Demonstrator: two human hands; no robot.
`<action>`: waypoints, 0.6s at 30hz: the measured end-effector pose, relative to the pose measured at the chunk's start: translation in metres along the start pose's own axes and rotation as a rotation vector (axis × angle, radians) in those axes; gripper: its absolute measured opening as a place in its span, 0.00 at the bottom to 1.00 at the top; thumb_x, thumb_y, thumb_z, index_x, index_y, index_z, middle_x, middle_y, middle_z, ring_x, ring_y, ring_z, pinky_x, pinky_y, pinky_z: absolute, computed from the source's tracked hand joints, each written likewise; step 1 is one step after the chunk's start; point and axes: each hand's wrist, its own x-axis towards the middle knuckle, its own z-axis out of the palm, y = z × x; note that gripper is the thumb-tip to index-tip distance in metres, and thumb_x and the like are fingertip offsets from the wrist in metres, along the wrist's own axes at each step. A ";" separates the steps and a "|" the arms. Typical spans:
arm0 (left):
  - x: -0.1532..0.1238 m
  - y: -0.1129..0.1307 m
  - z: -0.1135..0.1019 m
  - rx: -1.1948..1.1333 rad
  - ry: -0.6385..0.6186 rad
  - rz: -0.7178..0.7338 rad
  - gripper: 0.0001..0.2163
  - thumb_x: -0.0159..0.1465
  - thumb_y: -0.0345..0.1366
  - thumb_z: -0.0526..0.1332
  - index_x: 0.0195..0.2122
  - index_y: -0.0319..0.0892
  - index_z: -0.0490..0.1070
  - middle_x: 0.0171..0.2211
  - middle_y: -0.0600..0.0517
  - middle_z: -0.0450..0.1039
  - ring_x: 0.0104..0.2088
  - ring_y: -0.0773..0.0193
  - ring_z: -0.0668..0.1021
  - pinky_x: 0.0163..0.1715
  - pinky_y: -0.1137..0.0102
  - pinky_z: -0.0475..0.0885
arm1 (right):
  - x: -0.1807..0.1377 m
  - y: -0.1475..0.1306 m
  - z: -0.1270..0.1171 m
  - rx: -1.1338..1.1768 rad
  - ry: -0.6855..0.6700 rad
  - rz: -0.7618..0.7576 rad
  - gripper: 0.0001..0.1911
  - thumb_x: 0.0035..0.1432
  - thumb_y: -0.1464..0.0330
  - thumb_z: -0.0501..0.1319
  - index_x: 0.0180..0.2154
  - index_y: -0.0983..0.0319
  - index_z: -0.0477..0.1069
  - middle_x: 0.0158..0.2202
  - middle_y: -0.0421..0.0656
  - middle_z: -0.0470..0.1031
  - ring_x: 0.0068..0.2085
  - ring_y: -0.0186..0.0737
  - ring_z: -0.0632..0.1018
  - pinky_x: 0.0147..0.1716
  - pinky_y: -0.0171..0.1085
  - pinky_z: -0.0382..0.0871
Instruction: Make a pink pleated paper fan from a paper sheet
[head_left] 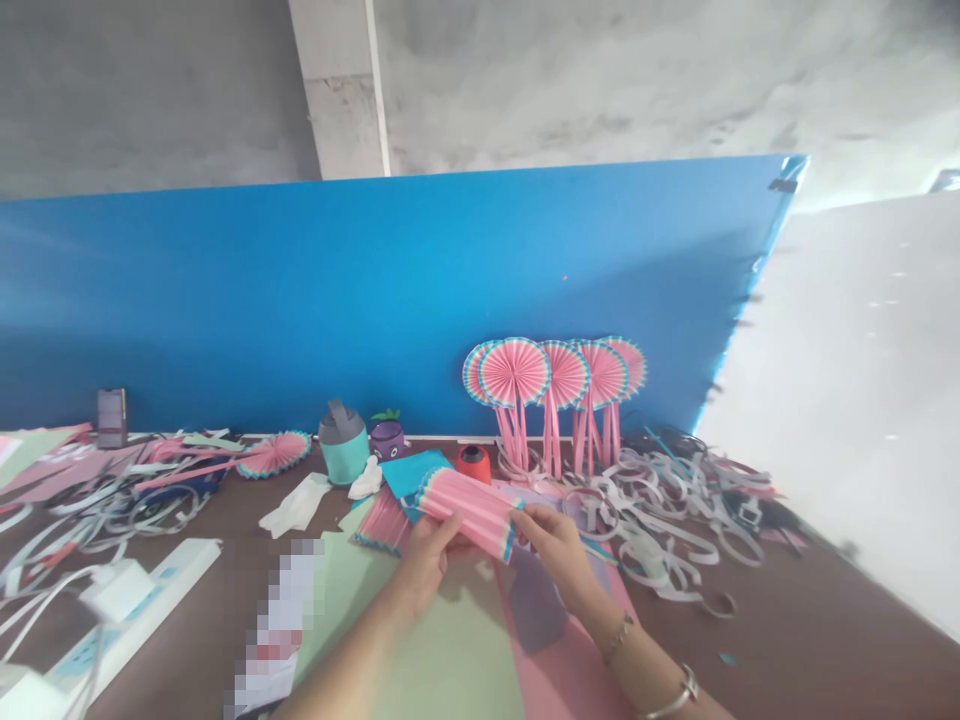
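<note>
Both hands hold a pink pleated paper strip with a blue edge (469,508) above the brown table (787,640). My left hand (426,560) grips its lower left side with fingers curled. My right hand (553,545) pinches its right end; bracelets sit on that wrist. Another folded pink pleated piece (381,524) lies just left of the hands. Under the hands lie a light green sheet (442,660) and a pink sheet (570,680).
Several finished pink paper fans on sticks (555,385) lean on the blue board (375,300). White paper strips (667,520) pile at right. A teal cup (343,445), purple toy (387,436), red spool (473,462), power strip (142,590) and phone (111,416) sit around.
</note>
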 end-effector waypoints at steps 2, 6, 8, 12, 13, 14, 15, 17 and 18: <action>0.000 0.000 0.000 -0.022 0.004 -0.009 0.19 0.54 0.43 0.69 0.43 0.37 0.72 0.39 0.44 0.80 0.39 0.54 0.82 0.38 0.65 0.77 | 0.000 0.000 -0.001 -0.003 0.008 -0.004 0.19 0.50 0.55 0.60 0.19 0.62 0.62 0.19 0.36 0.59 0.24 0.33 0.61 0.26 0.33 0.54; -0.001 0.000 0.002 -0.117 -0.006 0.005 0.19 0.54 0.37 0.70 0.45 0.39 0.72 0.42 0.45 0.80 0.43 0.54 0.80 0.44 0.63 0.75 | 0.001 0.004 0.000 -0.062 0.004 -0.051 0.18 0.52 0.56 0.59 0.20 0.62 0.64 0.19 0.36 0.61 0.24 0.33 0.62 0.25 0.33 0.55; -0.002 0.000 0.003 -0.160 0.034 -0.003 0.18 0.52 0.36 0.71 0.43 0.38 0.73 0.40 0.46 0.80 0.44 0.54 0.80 0.46 0.63 0.75 | -0.002 0.004 0.001 -0.150 -0.016 -0.113 0.16 0.53 0.58 0.59 0.21 0.62 0.67 0.20 0.37 0.63 0.24 0.33 0.63 0.26 0.34 0.56; -0.004 0.000 0.004 -0.230 0.185 -0.124 0.16 0.53 0.37 0.70 0.40 0.36 0.74 0.36 0.44 0.81 0.42 0.53 0.81 0.45 0.63 0.75 | -0.013 -0.002 0.007 -0.324 -0.176 -0.302 0.09 0.54 0.65 0.59 0.25 0.62 0.73 0.25 0.41 0.73 0.28 0.37 0.69 0.29 0.34 0.60; -0.004 0.001 0.004 -0.244 0.218 -0.161 0.16 0.54 0.37 0.69 0.41 0.36 0.73 0.36 0.44 0.81 0.41 0.52 0.81 0.44 0.62 0.75 | -0.016 -0.005 0.008 -0.343 -0.235 -0.332 0.08 0.54 0.67 0.59 0.27 0.61 0.75 0.26 0.41 0.74 0.29 0.37 0.70 0.30 0.34 0.61; -0.004 0.002 0.004 -0.258 0.248 -0.190 0.16 0.55 0.38 0.68 0.42 0.35 0.73 0.36 0.43 0.81 0.41 0.52 0.82 0.43 0.62 0.76 | -0.018 -0.007 0.010 -0.350 -0.286 -0.333 0.08 0.54 0.68 0.58 0.27 0.61 0.76 0.27 0.42 0.75 0.30 0.38 0.71 0.31 0.35 0.62; -0.003 0.003 0.003 -0.273 0.265 -0.210 0.16 0.56 0.38 0.68 0.43 0.35 0.73 0.36 0.42 0.81 0.40 0.51 0.82 0.43 0.61 0.76 | -0.019 -0.009 0.011 -0.341 -0.321 -0.300 0.09 0.54 0.69 0.58 0.27 0.61 0.76 0.27 0.41 0.75 0.29 0.38 0.71 0.31 0.35 0.62; -0.002 0.005 0.002 -0.306 0.270 -0.228 0.16 0.58 0.38 0.66 0.44 0.34 0.72 0.37 0.41 0.81 0.39 0.51 0.82 0.42 0.60 0.76 | -0.019 -0.012 0.013 -0.250 -0.373 -0.156 0.09 0.52 0.68 0.57 0.27 0.61 0.76 0.25 0.41 0.75 0.28 0.38 0.71 0.30 0.35 0.63; -0.001 0.006 0.002 -0.321 0.267 -0.227 0.16 0.58 0.39 0.66 0.45 0.34 0.72 0.37 0.41 0.81 0.39 0.51 0.82 0.42 0.60 0.76 | -0.018 -0.012 0.013 -0.176 -0.388 -0.059 0.09 0.51 0.67 0.58 0.27 0.62 0.76 0.25 0.41 0.75 0.28 0.38 0.71 0.29 0.35 0.63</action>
